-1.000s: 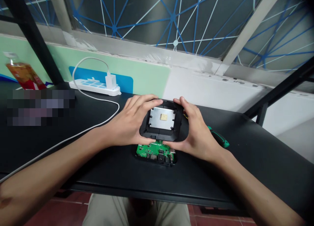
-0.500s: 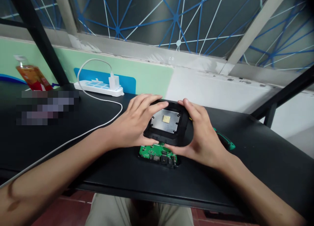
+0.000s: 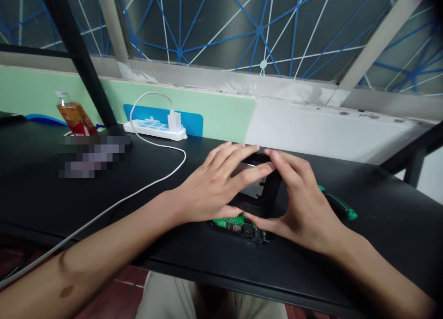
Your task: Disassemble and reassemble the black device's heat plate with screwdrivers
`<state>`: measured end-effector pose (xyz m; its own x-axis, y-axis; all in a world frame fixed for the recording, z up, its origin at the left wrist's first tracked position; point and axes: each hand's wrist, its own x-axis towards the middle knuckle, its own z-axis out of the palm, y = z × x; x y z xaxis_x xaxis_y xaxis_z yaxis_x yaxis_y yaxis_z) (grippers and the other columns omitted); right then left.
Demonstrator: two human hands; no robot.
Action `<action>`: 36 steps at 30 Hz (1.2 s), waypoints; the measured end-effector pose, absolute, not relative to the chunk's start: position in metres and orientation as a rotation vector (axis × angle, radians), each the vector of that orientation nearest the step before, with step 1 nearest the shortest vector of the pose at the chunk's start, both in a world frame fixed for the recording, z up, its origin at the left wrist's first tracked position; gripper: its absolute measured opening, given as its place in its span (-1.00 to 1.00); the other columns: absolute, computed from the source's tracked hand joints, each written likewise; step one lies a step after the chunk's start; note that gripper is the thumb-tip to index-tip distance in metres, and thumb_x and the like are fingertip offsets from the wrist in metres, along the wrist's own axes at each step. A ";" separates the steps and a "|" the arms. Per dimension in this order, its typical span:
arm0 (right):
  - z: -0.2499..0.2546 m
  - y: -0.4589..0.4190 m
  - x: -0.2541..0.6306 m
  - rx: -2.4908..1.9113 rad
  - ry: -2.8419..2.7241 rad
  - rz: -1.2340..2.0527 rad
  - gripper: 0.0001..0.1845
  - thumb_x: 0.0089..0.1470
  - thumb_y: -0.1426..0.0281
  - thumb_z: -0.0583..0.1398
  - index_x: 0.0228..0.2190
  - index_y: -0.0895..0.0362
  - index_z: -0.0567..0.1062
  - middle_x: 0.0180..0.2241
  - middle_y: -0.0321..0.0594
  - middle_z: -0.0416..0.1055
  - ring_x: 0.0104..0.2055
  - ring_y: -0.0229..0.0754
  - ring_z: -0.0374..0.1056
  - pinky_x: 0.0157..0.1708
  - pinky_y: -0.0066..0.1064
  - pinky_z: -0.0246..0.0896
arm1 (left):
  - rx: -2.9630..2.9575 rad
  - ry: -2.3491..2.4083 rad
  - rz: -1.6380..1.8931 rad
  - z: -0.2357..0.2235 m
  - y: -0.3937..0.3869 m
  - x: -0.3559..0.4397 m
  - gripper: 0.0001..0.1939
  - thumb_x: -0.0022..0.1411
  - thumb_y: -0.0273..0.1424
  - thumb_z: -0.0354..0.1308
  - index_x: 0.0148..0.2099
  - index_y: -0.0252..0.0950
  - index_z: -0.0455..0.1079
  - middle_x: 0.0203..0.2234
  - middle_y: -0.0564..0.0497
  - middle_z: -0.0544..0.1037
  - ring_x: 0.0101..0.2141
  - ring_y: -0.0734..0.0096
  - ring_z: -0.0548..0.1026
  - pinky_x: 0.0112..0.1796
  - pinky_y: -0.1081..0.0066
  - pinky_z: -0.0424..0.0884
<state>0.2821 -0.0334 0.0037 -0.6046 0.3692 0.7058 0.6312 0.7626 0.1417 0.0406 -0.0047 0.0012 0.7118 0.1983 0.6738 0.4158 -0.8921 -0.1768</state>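
Note:
Between my two hands is a black plastic housing cover (image 3: 265,201) with a metal plate (image 3: 255,186) fixed to its inner face. My left hand (image 3: 221,183) grips its left side, the fingers spread across the plate and hiding much of it. On the opposite side my right hand (image 3: 301,194) holds the edge between thumb and fingers. Below the cover lies a green circuit board (image 3: 238,224) in a dark base on the table, its far part hidden by the cover and my hands.
A green-and-black tool handle (image 3: 341,206) lies right of my right hand. A white power strip (image 3: 155,129) with a plugged-in charger (image 3: 174,121) sits by the wall; its white cable (image 3: 131,194) crosses the black table (image 3: 166,245). A drink bottle (image 3: 76,116) stands at back left.
The view has shifted, so the scene sits farther right. My left fingers have moved across the metal plate, and the cover is tilted more away; both hands still hold it.

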 end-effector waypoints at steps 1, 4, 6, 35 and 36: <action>0.003 -0.033 0.282 -0.748 -2.271 -0.500 0.27 0.03 0.11 0.42 0.49 0.09 -0.17 0.28 0.20 0.24 0.30 0.26 0.28 0.16 0.15 0.46 | -2.611 -0.482 -0.984 0.001 -0.004 0.040 0.00 0.15 -0.21 0.47 0.45 -0.25 -0.02 0.40 -0.40 0.16 0.38 -0.19 0.15 0.34 -0.18 0.10; 0.004 -0.034 0.283 -0.743 -2.263 -0.463 0.29 0.03 0.13 0.43 0.49 0.06 -0.22 0.34 0.18 0.20 0.37 0.26 0.22 0.23 0.19 0.40 | -2.631 -0.477 -1.046 0.001 -0.003 0.040 -0.03 0.17 -0.20 0.46 0.45 -0.22 0.00 0.39 -0.38 0.17 0.37 -0.20 0.16 0.31 -0.16 0.16; 0.005 -0.036 0.283 -0.728 -2.260 -0.404 0.33 0.03 0.15 0.44 0.49 0.01 -0.29 0.44 0.11 0.06 0.46 0.25 0.11 0.28 0.19 0.37 | -2.640 -0.468 -1.118 0.001 -0.003 0.040 -0.02 0.16 -0.16 0.48 0.44 -0.22 0.03 0.37 -0.38 0.19 0.36 -0.19 0.18 0.31 -0.13 0.18; 0.006 -0.037 0.284 -0.810 -2.323 0.274 0.49 -0.06 0.06 0.47 0.47 -0.06 -0.46 0.46 0.16 0.05 0.46 0.22 0.15 0.33 0.24 0.25 | -3.030 -0.492 -1.592 0.003 -0.008 0.044 0.19 0.07 0.16 0.44 0.41 -0.03 -0.32 0.32 -0.31 0.14 0.35 -0.16 0.28 0.31 -0.17 0.33; 0.006 -0.037 0.284 -0.821 -2.312 0.271 0.49 -0.06 0.06 0.47 0.47 -0.05 -0.45 0.44 0.16 0.09 0.45 0.22 0.17 0.32 0.23 0.27 | -3.045 -0.496 -1.608 0.004 -0.008 0.044 0.17 0.09 0.14 0.44 0.40 -0.04 -0.30 0.31 -0.30 0.16 0.35 -0.14 0.28 0.31 -0.16 0.33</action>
<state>0.2844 -0.0369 0.0063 -0.5848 0.6235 0.5189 0.4865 0.7815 -0.3908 0.0437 -0.0084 0.0038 0.5453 0.3956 0.7390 0.0898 -0.9041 0.4177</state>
